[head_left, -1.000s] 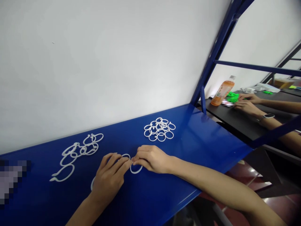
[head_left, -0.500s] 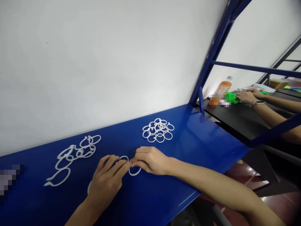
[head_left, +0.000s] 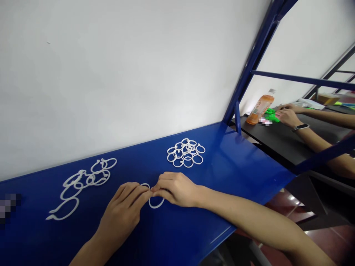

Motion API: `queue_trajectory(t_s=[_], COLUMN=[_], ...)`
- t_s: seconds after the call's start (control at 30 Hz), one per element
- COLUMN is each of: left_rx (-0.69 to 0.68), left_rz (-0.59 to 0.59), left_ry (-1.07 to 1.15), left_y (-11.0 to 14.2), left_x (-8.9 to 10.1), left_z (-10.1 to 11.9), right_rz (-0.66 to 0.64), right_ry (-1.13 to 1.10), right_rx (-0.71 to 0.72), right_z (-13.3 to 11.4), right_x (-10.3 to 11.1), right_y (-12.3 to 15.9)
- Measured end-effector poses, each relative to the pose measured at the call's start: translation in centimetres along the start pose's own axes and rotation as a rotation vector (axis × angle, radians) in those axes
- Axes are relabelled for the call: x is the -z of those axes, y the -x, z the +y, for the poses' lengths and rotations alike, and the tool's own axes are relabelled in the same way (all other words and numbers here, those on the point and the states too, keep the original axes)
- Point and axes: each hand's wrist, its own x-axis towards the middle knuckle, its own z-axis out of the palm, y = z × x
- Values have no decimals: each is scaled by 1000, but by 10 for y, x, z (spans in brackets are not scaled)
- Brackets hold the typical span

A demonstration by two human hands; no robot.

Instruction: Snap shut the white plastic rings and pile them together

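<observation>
Just above the blue tabletop, my left hand [head_left: 124, 204] and my right hand [head_left: 176, 188] meet at the fingertips, both closed in a pinch. Between them is a white plastic ring [head_left: 156, 207]; its lower loop shows under my right fingers. Another white arc [head_left: 144, 184] shows behind my left fingers, and I cannot tell whether it belongs to a second ring. The fingers hide where the ring is gripped. Several closed white rings [head_left: 188, 162] form a joined cluster behind my right hand. To the left lie several more rings [head_left: 71, 192], some with their ends apart.
The blue tabletop [head_left: 116, 240] runs along a white wall [head_left: 124, 74]. A blue metal frame [head_left: 244, 74] rises at its right end. Beyond it, another person's hands [head_left: 288, 115] work over green pieces [head_left: 271, 115] on a black table, beside an orange drink bottle [head_left: 260, 108].
My hands stay pinched together, shifted slightly left with the view. The white arc at my left wrist is out of sight now. The other person's hands have moved a little.
</observation>
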Motion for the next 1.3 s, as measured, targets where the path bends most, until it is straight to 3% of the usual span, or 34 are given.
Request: queue_trajectory(t_s=[0.37,0.6,0.83,1.3], left_rx=[-3,92,160,164], left_rz=[-19,-23,-16,-18], left_ry=[-41,-7,41,82], left_y=[1,4,4,2], left_x=[0,-1,0,0], left_z=[0,-8,-6,-5], right_rz=[-39,33,-22,-60], right_ry=[34,-23,43,68], right_rx=[-46,-146,-73,-92], right_z=[-3,-8,-7,-8], right_x=[2,8,10,10], right_y=[-1,-1,-1,-3])
